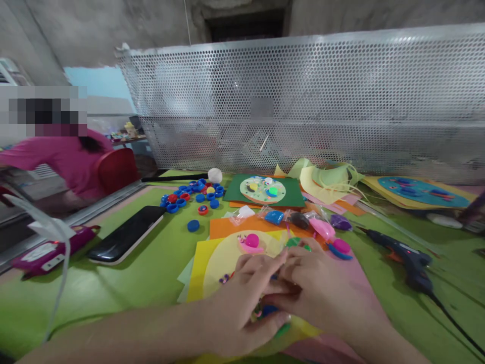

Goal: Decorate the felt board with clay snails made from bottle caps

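My left hand [257, 290] lies over a pale yellow paper circle [217, 260], its index finger and thumb stretched apart. Against it my right hand [318, 278] is closed, fingers curled; whatever they pinch is hidden. A green round piece [297, 243] shows just beyond the right fingertips. Between the hands a blue piece [270, 311] is partly covered. On the circle's far part sits a pink snail-like figure [252, 242] with a curved clay body. Beside my right hand lies a pink cap-like disc [341, 246] with a blue clay strip [340, 254].
Bagged clay, including a pink pack [322, 229], lies behind the circle. A glue gun [401, 253] is at right; a phone [129, 235] and purple power strip [56, 250] at left. Bottle caps [193, 225] and a decorated green card [233, 189] stand farther back. A person [64, 162] sits left.
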`<state>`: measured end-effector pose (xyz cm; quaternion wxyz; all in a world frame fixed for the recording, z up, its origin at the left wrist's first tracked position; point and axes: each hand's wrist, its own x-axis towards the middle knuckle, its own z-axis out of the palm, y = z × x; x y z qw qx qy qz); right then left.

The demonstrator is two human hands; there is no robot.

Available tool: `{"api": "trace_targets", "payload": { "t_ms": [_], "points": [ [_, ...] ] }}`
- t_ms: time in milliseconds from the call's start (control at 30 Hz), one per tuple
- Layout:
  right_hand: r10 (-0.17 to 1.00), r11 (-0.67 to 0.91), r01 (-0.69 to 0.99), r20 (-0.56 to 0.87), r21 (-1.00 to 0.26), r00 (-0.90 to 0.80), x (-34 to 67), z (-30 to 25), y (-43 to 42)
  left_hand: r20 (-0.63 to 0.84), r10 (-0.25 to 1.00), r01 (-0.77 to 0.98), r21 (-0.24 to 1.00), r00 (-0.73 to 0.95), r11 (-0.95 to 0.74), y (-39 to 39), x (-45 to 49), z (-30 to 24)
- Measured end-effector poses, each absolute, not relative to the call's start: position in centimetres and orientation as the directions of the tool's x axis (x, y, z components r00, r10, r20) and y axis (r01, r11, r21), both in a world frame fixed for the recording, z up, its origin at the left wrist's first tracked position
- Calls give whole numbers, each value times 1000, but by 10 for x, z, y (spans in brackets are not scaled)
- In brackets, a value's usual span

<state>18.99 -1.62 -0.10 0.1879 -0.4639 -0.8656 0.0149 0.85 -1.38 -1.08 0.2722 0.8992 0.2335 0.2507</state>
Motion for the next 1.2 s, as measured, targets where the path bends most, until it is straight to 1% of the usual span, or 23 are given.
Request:
{"api": "trace_targets", "payload": {
  "t_ms": [67,167,267,367,500,567,667,733,800,900,967,1033,1133,1200],
  "points": [
    [790,590,787,333,-182,-515,190,-2,-16,320,546,292,584,774,-757,-14,8,-13],
    [776,589,786,402,-189,-485,196,-2,-12,324,605,324,615,727,-719,-13,7,-10],
    [770,598,774,416,-208,-483,199,-2,-10,337,642,342,630,689,-698,-12,7,-9],
    [762,597,783,431,-175,-484,194,-4,-12,351,597,332,581,722,-743,-12,9,-15],
    [745,621,767,427,-163,-512,189,-6,-16,333,508,330,466,795,-821,-14,10,-20],
    [758,612,769,416,-186,-502,194,-4,-15,353,512,337,451,783,-827,-14,9,-17],
    [780,594,776,390,-213,-489,202,0,-10,356,579,387,482,734,-786,-13,6,-12],
    [788,585,784,376,-208,-488,204,1,-8,345,599,402,494,723,-771,-13,5,-12],
    [786,585,788,376,-192,-491,201,0,-9,344,571,387,474,746,-791,-13,8,-14],
    [752,604,784,430,-143,-500,193,-3,-14,325,497,369,381,805,-848,-17,13,-19],
    [737,610,782,453,-128,-501,191,-4,-15,324,491,381,348,809,-856,-18,14,-20],
    [743,612,777,443,-147,-501,194,-4,-14,343,531,406,374,775,-834,-18,13,-18],
    [762,602,778,422,-182,-491,202,-1,-9,369,617,452,443,695,-774,-16,9,-15],
    [772,591,786,412,-184,-484,204,0,-8,357,643,471,462,677,-752,-15,8,-14]
  ]
}}
